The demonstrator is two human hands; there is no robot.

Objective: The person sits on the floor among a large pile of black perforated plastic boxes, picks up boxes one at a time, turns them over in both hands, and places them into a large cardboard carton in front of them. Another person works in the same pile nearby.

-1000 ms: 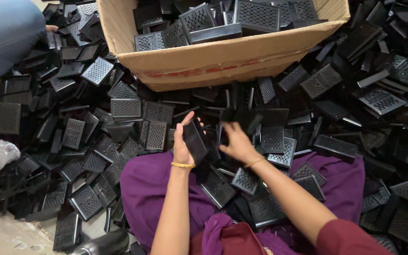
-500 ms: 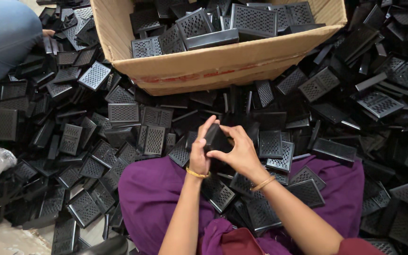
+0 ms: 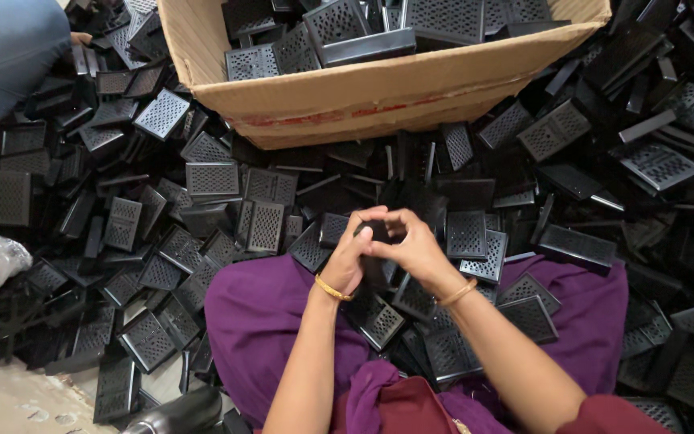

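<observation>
**Pressing a black perforated part between both hands**

Head view: holding at frame centre, the left hand (image 3: 351, 261) and right hand (image 3: 415, 249) meet over one small black perforated plastic piece (image 3: 377, 234), mostly hidden by them. Fingers of both hands are curled tight around it, thumbs on top; no gap visible. Judged step: fitting or squeezing the piece together. Next move likely calls for firm, even pressure and a check that edges sit flush.

Surroundings: loose pile of perforated black plates (image 3: 210, 181) fills left and right of frame; cardboard box (image 3: 379, 96) at top holds more; purple cloth (image 3: 259, 321) covers the lap, lower centre.
</observation>
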